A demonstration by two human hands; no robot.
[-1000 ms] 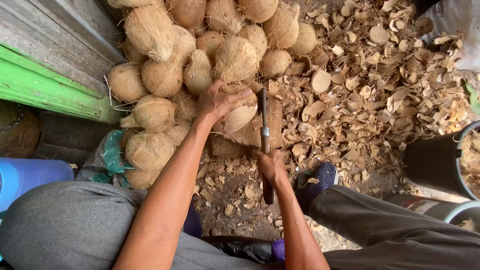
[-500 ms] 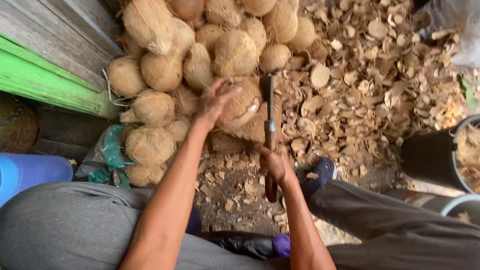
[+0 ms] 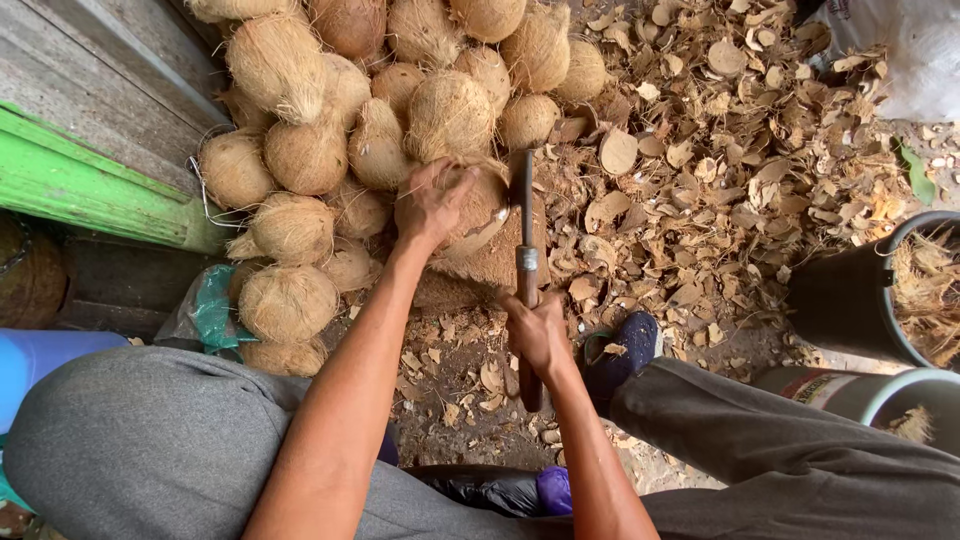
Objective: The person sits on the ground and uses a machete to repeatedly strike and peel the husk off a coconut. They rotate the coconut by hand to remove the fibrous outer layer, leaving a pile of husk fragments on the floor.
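The left hand (image 3: 432, 203) had pulled a coconut (image 3: 478, 205) from the pile (image 3: 300, 150) onto the block (image 3: 490, 262), cupping it. The right hand (image 3: 535, 335), fist closed on the knife (image 3: 523, 215), had brought the blade beside it.

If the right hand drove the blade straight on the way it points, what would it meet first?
Probably the coconut under the left hand: the right hand aims its blade along that coconut's side, toward the pile. Depth is unclear.

left hand (image 3: 432, 203): turned coconut (image 3: 478, 205) | knife (image 3: 524, 262): blade now against its husk
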